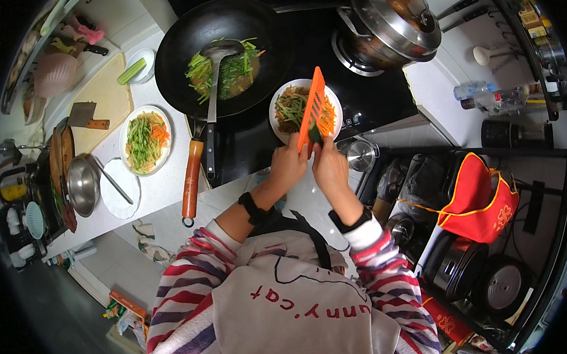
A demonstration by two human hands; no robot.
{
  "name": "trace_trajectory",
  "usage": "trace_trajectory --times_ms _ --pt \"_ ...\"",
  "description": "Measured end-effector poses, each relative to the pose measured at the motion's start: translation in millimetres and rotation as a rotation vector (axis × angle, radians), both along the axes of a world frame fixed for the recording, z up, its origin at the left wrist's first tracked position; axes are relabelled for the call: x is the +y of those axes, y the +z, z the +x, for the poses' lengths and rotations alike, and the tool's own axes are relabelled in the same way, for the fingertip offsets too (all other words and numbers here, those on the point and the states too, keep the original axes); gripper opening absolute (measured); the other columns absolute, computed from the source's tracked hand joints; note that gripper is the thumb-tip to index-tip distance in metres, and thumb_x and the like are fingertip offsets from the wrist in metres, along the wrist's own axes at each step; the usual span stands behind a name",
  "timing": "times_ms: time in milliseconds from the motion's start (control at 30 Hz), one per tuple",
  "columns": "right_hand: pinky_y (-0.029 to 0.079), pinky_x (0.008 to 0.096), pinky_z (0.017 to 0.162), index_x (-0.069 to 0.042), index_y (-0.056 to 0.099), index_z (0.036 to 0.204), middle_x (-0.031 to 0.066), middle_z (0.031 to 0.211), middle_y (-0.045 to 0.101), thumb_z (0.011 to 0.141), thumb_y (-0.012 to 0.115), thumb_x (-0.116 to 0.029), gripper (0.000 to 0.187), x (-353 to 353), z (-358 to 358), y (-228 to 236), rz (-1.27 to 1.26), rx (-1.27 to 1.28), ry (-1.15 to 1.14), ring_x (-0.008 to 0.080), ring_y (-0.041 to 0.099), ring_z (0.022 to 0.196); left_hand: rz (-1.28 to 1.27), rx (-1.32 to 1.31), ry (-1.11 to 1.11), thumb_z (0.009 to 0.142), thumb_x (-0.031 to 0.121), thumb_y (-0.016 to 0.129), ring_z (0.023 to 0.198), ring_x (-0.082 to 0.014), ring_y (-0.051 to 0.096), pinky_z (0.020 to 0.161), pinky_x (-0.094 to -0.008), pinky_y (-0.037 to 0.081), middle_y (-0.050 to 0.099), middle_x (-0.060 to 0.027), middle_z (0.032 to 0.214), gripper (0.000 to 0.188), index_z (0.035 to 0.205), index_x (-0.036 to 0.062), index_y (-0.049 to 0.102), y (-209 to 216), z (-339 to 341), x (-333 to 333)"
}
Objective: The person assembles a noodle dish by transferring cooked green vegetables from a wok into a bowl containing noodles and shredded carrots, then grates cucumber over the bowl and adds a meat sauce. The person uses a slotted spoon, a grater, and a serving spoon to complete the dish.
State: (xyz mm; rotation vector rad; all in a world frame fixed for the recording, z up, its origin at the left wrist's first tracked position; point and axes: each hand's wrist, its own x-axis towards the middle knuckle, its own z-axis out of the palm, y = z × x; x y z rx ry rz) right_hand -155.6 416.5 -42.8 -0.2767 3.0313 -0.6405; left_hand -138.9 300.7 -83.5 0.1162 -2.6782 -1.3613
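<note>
My left hand (289,166) grips the lower end of an orange handheld grater (311,108), tilted up over a white plate (338,113). My right hand (330,167) is closed on a dark green piece of vegetable (315,134), held close against the grater's right side. Orange shreds (327,118) lie on the plate to the right of the grater, and green and brownish shreds (289,107) to its left. The plate sits at the front of the black stovetop. Just left of it is a black wok (180,44) with chopped greens (234,77) and a metal spatula (213,84).
A lidded steel pot (394,20) stands on the right burner. The wok's wooden handle (193,175) juts over the counter edge. Leftward are a plate of shredded vegetables (145,139), a cleaver (83,115) on a cutting board (109,99), and a steel bowl (82,186). A rack (474,152) stands at the right.
</note>
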Motion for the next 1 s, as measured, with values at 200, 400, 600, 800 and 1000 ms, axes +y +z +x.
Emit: trace_trajectory --times_ms 200,400,600,800,1000 --pt "0.049 0.0478 0.060 0.000 0.046 0.105 0.0244 0.078 0.062 0.092 0.045 -0.022 0.026 5.1 -82.3 -22.7 -0.061 0.078 -0.132 0.0401 0.062 0.067 -0.018 -0.077 -0.029 0.086 0.018 0.055 0.061 -0.0404 0.059 0.059 -0.0486 0.046 0.060 -0.0205 0.065 0.026 0.105 0.0007 0.049 -0.1 8.2 0.3" --pt "0.048 0.0423 0.074 0.001 0.043 0.108 0.0276 0.089 0.062 0.087 0.048 -0.022 0.032 27.3 -96.4 -67.7 -0.544 -0.222 -0.383 0.0412 0.063 0.081 -0.001 -0.071 -0.047 0.086 0.017 0.054 0.061 -0.0402 0.060 0.057 -0.0484 0.047 0.060 -0.0207 0.065 0.022 0.102 0.0026 0.049 -2.9 10.9 3.6" --pt "0.047 0.0344 0.078 0.004 0.046 0.108 0.0257 0.093 0.062 0.082 0.054 -0.013 0.032 38.7 -111.6 -96.5 -0.694 -0.377 -0.463 0.0301 0.062 0.085 0.060 -0.030 -0.026 0.087 0.018 0.052 0.056 -0.0418 0.058 0.057 -0.0503 0.047 0.058 -0.0212 0.059 0.024 0.102 0.0007 0.045 -3.1 18.7 2.7" --pt "0.048 0.0326 0.059 0.001 0.053 0.108 0.0160 0.076 0.063 0.091 0.053 -0.015 0.023 30.6 -52.7 -27.8 -0.538 -0.051 -0.132 0.0230 0.061 0.063 0.109 -0.015 0.073 0.085 0.016 0.053 0.063 -0.0421 0.059 0.062 -0.0506 0.046 0.060 -0.0227 0.066 0.024 0.103 0.0006 0.047 -3.0 8.3 -4.5" --pt "0.051 0.0450 0.062 0.002 0.050 0.112 0.0261 0.089 0.062 0.088 0.055 -0.015 0.030 10.6 11.0 17.5 -0.237 0.048 0.056 0.0412 0.062 0.073 0.167 0.029 0.114 0.085 0.017 0.052 0.064 -0.0425 0.059 0.064 -0.0501 0.046 0.060 -0.0231 0.066 0.024 0.102 0.0009 0.047 4.7 -5.7 -1.4"
